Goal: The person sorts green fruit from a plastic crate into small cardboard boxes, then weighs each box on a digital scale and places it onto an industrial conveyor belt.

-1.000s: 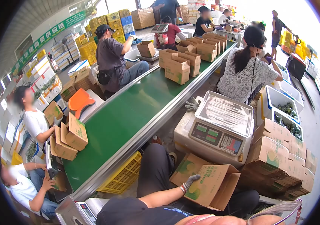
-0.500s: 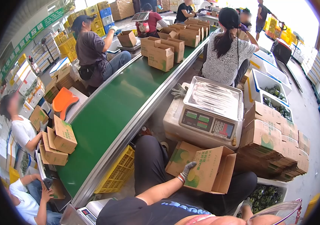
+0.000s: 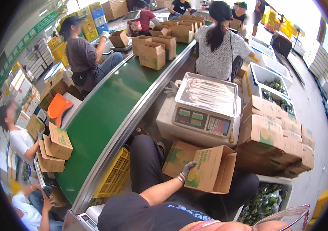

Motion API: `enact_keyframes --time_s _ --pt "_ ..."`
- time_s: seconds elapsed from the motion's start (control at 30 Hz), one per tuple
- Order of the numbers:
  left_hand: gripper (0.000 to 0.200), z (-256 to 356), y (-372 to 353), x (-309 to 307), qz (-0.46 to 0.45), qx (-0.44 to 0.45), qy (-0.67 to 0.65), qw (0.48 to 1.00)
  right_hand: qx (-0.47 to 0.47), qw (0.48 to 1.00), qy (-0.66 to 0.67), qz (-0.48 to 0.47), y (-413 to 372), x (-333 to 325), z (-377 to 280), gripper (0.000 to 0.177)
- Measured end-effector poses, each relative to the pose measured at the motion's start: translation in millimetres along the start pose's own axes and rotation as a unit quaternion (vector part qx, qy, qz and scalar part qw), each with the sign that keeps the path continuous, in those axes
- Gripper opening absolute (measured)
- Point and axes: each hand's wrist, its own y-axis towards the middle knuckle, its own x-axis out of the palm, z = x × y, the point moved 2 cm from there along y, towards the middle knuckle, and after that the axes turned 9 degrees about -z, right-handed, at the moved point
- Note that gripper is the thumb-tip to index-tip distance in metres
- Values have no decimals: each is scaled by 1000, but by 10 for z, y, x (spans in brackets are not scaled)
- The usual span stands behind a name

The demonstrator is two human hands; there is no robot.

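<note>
My left hand (image 3: pixel 188 169), in a grey glove, grips the near left edge of a cardboard box (image 3: pixel 206 165) with green print. The box rests tilted over my lap, its open end facing right. Behind it, another printed cardboard panel (image 3: pixel 174 157) leans to the left. My right hand is out of sight. Low at the right, a white foam bin (image 3: pixel 289 194) holds dark leafy greens (image 3: pixel 266 202), partly covered by the rim of my glasses.
A digital scale (image 3: pixel 206 104) stands on a foam box ahead. Stacked flattened cartons (image 3: pixel 268 138) are at the right. A green conveyor belt (image 3: pixel 106 111) carries open cartons (image 3: pixel 152 54) on the left. A yellow crate (image 3: pixel 114 173) sits beneath it. Several people work around the belt.
The whole scene has shifted slightly left and up in view. My right hand, seen earlier by the bin of greens, no longer shows. My left hand keeps its hold on the box.
</note>
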Motion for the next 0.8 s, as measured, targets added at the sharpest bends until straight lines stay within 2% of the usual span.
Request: enact_keyframes --time_s 0.1,0.13,0.2,0.23,0.3,0.37,0.43,0.5,0.53,0.57,0.63,0.67,0.7,0.73,0.77,0.8 --pt "35 -156 181 -459 83 38 116 989 2 997 40 -66 32 929 -123 39" --pt "32 -84 71 35 87 68 136 985 17 995 51 -89 71 1274 -127 40" --pt "51 -110 102 9 -26 -93 -39 995 64 986 72 -137 233 1890 -17 42" --pt "62 -105 113 109 -119 -110 -105 981 89 980 79 -162 339 2119 87 43" --pt "66 -117 66 182 -105 -76 -121 984 140 969 69 -193 438 2441 326 45" --pt "74 -61 101 75 -142 -57 -86 985 247 954 -1 -169 404 2827 355 50" --pt "74 17 60 -44 -146 -33 -85 985 296 941 -70 -150 341 3047 338 55" --pt "66 67 34 -30 -127 -11 -124 984 220 956 -112 -156 276 3047 324 53" --pt "62 5 18 57 -66 0 -82 994 187 964 -140 -129 273 2997 235 50" --pt "60 -52 11 -36 -36 -23 -95 995 149 968 -166 -110 299 2908 109 47" --pt "57 -68 -28 -172 21 -29 -106 994 69 961 -269 16 374 2419 -84 36" --pt "53 -84 -18 -262 25 -15 -104 994 44 939 -334 65 480 1815 -52 34" --pt "50 -149 -12 -415 28 3 -105 994 -62 898 -430 77 611 1117 24 35" --pt "46 -175 24 -595 34 33 -101 994 -48 795 -595 106 690 243 146 41" --pt "43 -212 75 -828 46 75 -90 992 18 721 -675 154 671 -524 405 54" --pt "40 -223 124 -1097 62 117 -67 989 159 616 -720 277 427 -113 466 67"
